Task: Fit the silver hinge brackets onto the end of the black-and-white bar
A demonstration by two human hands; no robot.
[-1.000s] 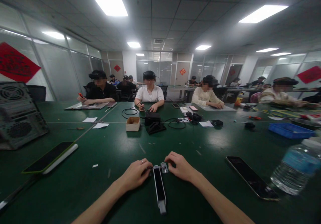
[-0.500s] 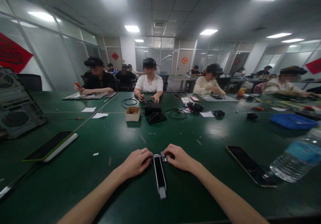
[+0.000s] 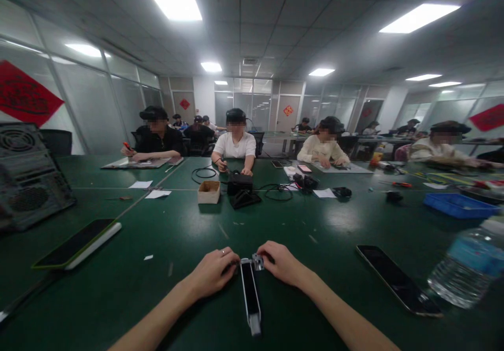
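Note:
A long narrow piece with a dark middle and a silver-white frame lies on the green table between my hands, its silver tip pointing at me. My left hand is closed beside its far left corner, thumb and fingers drawn together; what they hold, if anything, is hidden. At the far right corner, my right hand pinches a small silver metal bracket. That bracket sits right against the frame's far end; whether the two are joined I cannot tell.
A black phone and a water bottle stand to the right. On the left lie a green-edged tablet-like slab and a computer case. Ahead are a small cardboard box, a black device and a blue tray. Several people sit opposite.
The view has tipped upward, so everything sits lower in the picture. The bracket at my right hand shows more of its face. My hands stay at the frame's far end.

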